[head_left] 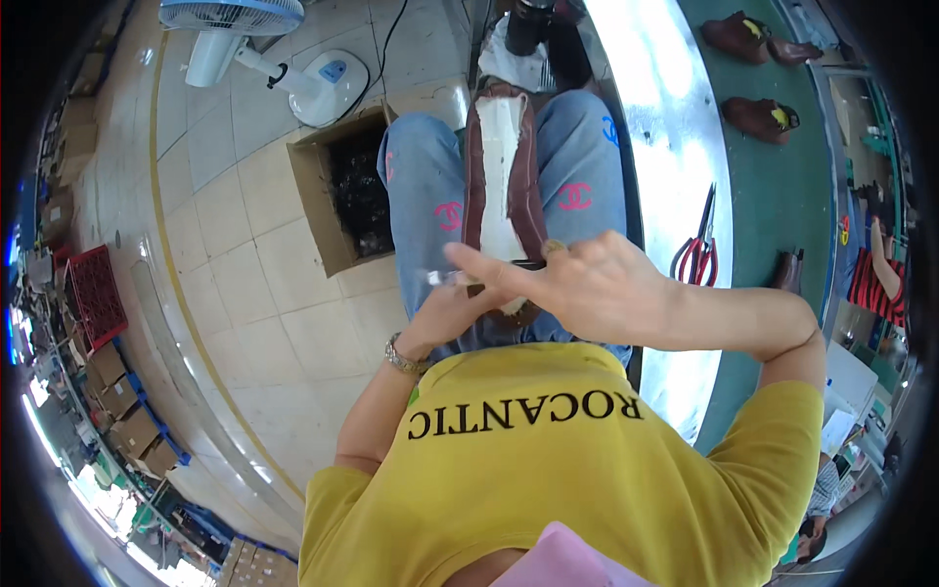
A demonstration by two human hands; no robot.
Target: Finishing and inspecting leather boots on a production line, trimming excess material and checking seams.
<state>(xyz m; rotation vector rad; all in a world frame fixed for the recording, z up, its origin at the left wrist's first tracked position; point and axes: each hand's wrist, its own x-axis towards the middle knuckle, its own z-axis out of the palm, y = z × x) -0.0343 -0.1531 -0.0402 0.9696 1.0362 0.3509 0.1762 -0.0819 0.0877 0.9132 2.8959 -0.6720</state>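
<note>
Shoe workshop | brown shoes on green surface | red-handled tool (pliers or scissors) on metal bench | cardboard cartons

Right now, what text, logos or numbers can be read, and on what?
Shirt: large dark lettering across it, upside down in view; legible, wording not copied here.
Jeans: pink logos on both legs, a blue one on the right; brand not named.
Shoe: no text that I can make out.
Fan base: marks on its blue panel, too small.
Cartons at left: too small and blurred.
</note>
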